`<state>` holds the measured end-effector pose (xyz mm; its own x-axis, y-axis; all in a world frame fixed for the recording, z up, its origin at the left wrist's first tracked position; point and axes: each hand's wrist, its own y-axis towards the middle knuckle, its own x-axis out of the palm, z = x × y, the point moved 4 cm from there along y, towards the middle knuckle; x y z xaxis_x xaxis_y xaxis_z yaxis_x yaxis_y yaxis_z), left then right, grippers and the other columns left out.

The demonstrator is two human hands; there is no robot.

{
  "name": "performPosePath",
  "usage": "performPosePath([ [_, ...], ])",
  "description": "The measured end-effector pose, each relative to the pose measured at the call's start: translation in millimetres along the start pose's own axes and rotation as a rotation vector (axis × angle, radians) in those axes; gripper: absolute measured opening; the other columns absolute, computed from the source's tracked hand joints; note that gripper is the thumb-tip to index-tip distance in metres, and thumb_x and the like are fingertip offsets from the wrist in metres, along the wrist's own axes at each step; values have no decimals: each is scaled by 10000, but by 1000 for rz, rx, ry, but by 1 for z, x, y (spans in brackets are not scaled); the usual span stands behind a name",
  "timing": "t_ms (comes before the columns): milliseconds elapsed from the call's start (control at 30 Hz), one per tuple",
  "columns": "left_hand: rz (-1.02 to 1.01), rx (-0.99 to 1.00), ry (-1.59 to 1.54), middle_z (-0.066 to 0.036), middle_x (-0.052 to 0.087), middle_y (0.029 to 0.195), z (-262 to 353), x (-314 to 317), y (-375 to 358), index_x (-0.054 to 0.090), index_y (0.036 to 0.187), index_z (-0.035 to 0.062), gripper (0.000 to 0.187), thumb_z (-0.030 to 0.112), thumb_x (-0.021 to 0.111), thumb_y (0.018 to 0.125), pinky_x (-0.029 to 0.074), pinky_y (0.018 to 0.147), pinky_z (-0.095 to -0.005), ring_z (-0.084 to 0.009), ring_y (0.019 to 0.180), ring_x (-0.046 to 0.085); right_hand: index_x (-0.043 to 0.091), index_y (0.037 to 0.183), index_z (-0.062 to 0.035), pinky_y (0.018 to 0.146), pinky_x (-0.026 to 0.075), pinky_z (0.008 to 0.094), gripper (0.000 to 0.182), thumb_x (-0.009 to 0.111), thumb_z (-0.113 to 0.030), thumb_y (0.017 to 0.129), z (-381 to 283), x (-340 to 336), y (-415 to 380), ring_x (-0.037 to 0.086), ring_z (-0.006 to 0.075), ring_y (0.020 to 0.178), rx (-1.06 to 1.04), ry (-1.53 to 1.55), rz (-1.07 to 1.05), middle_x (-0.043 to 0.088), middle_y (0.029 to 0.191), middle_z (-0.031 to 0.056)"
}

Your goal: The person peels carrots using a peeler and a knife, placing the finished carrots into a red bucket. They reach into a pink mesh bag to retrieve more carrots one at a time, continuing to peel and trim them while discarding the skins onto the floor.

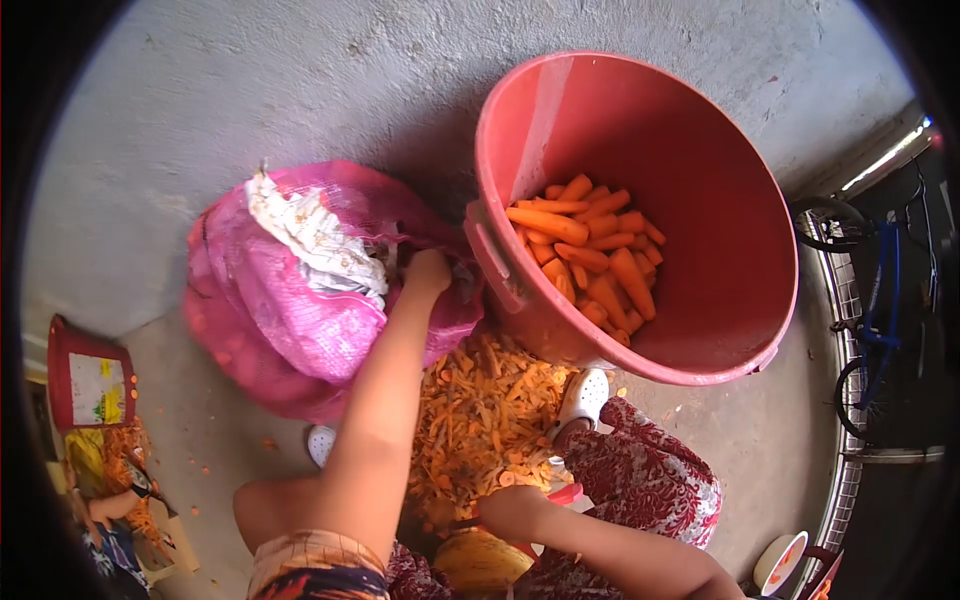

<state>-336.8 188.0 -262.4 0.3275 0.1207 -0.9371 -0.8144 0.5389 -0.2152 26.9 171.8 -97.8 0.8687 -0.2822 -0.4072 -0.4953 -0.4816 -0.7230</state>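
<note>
My left hand (pixel 428 270) reaches forward into the open mouth of a pink mesh sack (pixel 290 300) that leans against the grey wall; its fingers are hidden inside. My right hand (pixel 512 507) is low near my lap, closed around a small tool with a red handle (pixel 566 493), above a yellow bowl (pixel 480 560). A large red bucket (pixel 740 260) stands tilted to the right of the sack and holds several peeled carrots (pixel 590 260). A heap of orange carrot peelings (pixel 485 420) lies on the floor between my feet.
My white shoe (pixel 583 397) rests beside the peelings under the bucket. Another person's hand (pixel 105 505) works at the far left by more peelings and a red box (pixel 90 375). A blue bicycle (pixel 880 300) stands at the right. A small bowl (pixel 780 562) sits bottom right.
</note>
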Motion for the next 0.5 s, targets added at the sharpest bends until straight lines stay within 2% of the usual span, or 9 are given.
performPosePath([
  [67,-139,-53,-103,-199,576,900,48,-75,-67,589,945,54,235,164,485,765,453,671,-431,-346,768,570,580,852,-28,600,477,399,213,483,-196,764,2,5,5,593,295,782,-16,-35,-16,599,819,143],
  [133,73,7,-150,-220,553,933,80,-127,-130,567,971,44,251,174,457,786,436,664,-451,-365,755,558,569,864,-40,600,472,405,234,472,-237,782,2,5,4,589,300,776,-10,-68,11,596,797,133],
  [200,180,-135,-466,-216,570,881,85,-147,-189,533,1013,7,266,127,467,785,451,639,-406,-325,707,581,582,865,-62,604,473,406,232,475,-251,783,-1,-1,-1,586,302,776,8,-86,81,596,793,125],
  [267,241,-18,-788,-145,582,830,101,-186,-252,483,1054,-76,282,28,504,793,478,601,-219,-133,647,580,587,860,-78,603,470,393,231,468,-263,787,-3,-3,-2,587,291,767,-12,-104,93,597,781,110],
  [333,231,-41,-1186,-125,590,805,99,-204,-294,509,1024,-54,276,0,555,757,461,591,-228,-114,668,578,591,865,-93,607,467,375,231,459,-267,791,-10,-6,-6,587,278,761,-9,-111,62,599,782,98],
  [400,97,-29,-1432,-102,593,812,88,-221,-319,512,1013,-45,265,-6,566,757,489,581,-200,-113,631,573,592,881,-105,615,463,353,233,447,-265,793,-17,-13,-11,588,262,757,22,-125,2,603,795,87],
  [500,175,33,-1577,-107,590,794,69,-247,-360,501,959,-36,249,68,595,753,494,541,-210,-126,607,572,591,899,-100,629,454,317,230,435,-229,791,3,0,10,590,225,744,36,-99,85,608,811,81],
])
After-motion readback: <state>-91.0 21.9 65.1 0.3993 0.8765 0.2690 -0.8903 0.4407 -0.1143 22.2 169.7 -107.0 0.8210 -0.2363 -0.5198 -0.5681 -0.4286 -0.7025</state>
